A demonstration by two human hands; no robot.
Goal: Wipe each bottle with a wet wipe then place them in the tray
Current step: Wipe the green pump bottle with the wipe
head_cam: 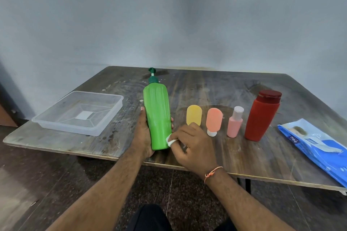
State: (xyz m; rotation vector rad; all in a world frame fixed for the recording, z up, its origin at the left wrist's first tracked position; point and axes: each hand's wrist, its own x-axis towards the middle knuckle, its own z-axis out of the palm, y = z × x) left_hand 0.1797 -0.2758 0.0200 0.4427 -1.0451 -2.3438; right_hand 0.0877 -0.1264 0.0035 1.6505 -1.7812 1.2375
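**Green bottle mid-wipe, slip risk**

Left hand [143, 133] grips green pump bottle [157, 118] upright above table [216, 88] edge. Right hand [189, 144] pinches wet wipe [170, 140] vs its lower side. Wet surface could slip; yellow bottle [194, 117] just beside may topple. Tray [105, 124] empty, far left.

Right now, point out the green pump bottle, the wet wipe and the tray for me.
green pump bottle [157, 116]: head view, middle of its body.
wet wipe [170, 140]: head view, the folded white wad against the bottle's lower side.
tray [108, 116]: head view, its near right rim.
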